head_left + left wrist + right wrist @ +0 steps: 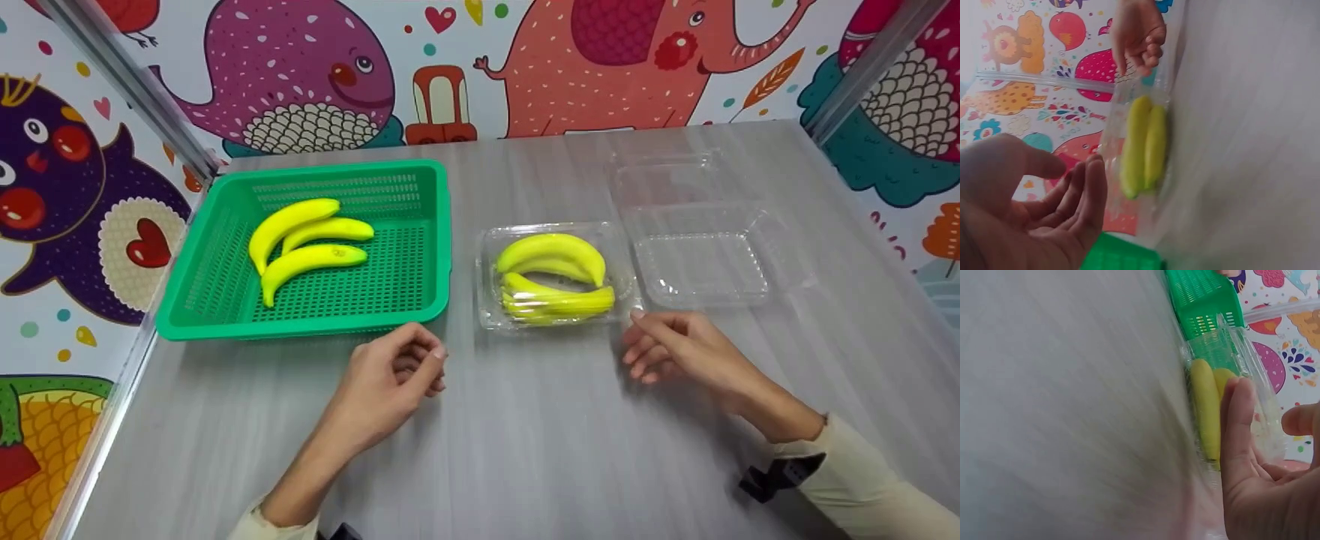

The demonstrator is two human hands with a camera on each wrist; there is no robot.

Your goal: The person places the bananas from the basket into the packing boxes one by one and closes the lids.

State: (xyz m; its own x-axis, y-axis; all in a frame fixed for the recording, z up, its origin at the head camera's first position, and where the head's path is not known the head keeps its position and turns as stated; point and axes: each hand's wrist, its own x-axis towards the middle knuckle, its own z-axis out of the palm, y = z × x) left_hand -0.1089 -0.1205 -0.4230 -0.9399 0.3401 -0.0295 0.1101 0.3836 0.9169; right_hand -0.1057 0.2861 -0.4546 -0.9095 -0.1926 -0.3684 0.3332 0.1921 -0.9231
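A clear plastic clamshell box (555, 275) stands in the middle of the table, with yellow bananas (559, 300) inside under glossy plastic. My left hand (394, 379) hovers just in front of the green basket's near right corner, fingers loosely curled and holding nothing. On the other side, my right hand (686, 352) is by the box's near right corner, thumb and fingers apart, with nothing in its grasp. The left wrist view shows the bananas (1143, 146) beyond the left fingers. In the right wrist view, the right fingers partly hide the boxed bananas (1206, 405).
At the left, a green plastic basket (300, 328) holds three bananas (315, 262). An unfolded clear clamshell box (701, 262) lies at the right, its lid toward the back. Cartoon-printed panels (300, 75) border the table (517, 450) at the back and sides.
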